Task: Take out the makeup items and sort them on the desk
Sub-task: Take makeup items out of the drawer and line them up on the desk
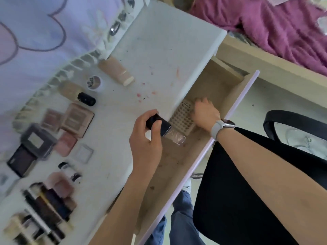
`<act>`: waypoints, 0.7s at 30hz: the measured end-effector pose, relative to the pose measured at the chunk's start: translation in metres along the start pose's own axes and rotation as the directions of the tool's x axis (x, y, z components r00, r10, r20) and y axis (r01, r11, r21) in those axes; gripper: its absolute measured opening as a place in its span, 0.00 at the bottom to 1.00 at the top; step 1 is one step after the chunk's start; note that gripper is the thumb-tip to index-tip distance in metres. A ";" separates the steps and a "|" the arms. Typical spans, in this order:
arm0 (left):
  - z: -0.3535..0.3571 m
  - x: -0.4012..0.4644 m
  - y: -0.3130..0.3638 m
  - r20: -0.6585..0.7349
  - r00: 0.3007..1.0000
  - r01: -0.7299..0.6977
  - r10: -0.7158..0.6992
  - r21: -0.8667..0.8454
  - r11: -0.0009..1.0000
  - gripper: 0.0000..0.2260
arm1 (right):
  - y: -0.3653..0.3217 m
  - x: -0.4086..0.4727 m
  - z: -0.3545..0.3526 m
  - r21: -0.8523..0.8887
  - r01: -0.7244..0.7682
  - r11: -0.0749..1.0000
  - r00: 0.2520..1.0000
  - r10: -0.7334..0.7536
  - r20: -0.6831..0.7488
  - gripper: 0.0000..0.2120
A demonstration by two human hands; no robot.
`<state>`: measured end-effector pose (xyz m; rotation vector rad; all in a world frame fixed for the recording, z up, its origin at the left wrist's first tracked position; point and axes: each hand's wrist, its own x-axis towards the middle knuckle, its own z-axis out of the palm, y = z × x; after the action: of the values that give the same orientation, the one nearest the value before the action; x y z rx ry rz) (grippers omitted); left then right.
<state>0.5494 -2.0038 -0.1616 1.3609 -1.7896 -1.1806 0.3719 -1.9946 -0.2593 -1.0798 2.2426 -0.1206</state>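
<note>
Now | left hand (pixel 146 138) grips bottle (pixel 166 130) | right hand (pixel 205 114) in drawer (pixel 217 85)

A white table (pixel 159 41) runs slantwise through the room, its top flecked with pink and red smudges; along its far edge hangs a lilac cloth (pixel 35 32) stitched with big flower outlines, trimmed in a pale scalloped fringe (pixel 58 75); under the tabletop an open drawer (pixel 219 82) of bare brownish board, with a lilac front edge; beside it a black chair (pixel 292 124) on a pale floor (pixel 261 96); beyond, a light wooden bed frame (pixel 256 57) with a rumpled purple fleece blanket (pixel 274 27); soft daylight all over.
</note>
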 end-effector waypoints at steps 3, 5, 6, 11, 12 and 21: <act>-0.016 0.001 -0.008 -0.023 0.999 0.024 -0.024 -0.001 1.000 0.12 | -0.003 0.016 0.020 0.050 -0.137 0.989 0.975 0.126 0.182 0.42; -0.024 0.001 -0.015 -0.041 0.999 0.032 -0.032 -0.006 0.999 0.12 | -0.003 0.021 0.033 0.052 -0.156 0.986 0.977 0.147 0.154 0.49; -0.027 0.000 -0.018 -0.047 0.998 0.038 -0.038 -0.014 0.999 0.12 | -0.003 0.023 0.037 0.042 -0.154 0.987 0.981 0.148 0.125 0.49; -0.031 -0.006 -0.022 -0.047 0.997 0.066 -0.067 -0.026 0.997 0.13 | -0.002 0.026 0.043 -0.090 -0.160 0.983 0.980 0.169 0.108 0.48; -0.031 -0.007 -0.023 -0.047 0.997 0.064 -0.065 -0.028 0.998 0.14 | -0.001 0.025 0.043 -0.111 -0.174 0.979 0.975 0.186 0.118 0.48; -0.034 -0.010 -0.027 -0.084 0.990 0.111 -0.116 -0.061 0.992 0.14 | 0.008 0.010 0.004 -0.069 -0.084 0.994 0.969 0.098 0.227 0.21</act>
<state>0.5924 -2.0063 -0.1708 1.4751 -1.6250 -1.2016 0.3643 -1.9962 -0.2699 -0.9658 2.0922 0.1057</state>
